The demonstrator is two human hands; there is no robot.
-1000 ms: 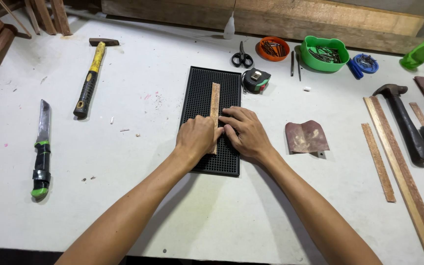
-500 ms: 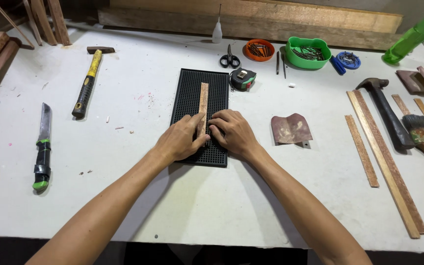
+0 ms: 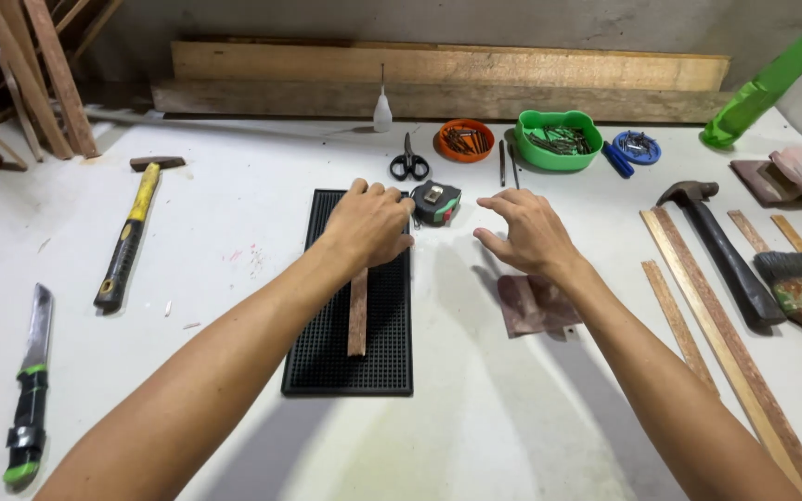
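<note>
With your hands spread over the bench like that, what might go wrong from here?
1. The left hand covers only the far end of the wooden strip on the black mat; its near end is free and might swing sideways.
2. The right hand hangs open beside the tape measure, with scissors just beyond; a hasty reach could knock one or meet the blades.
</note>
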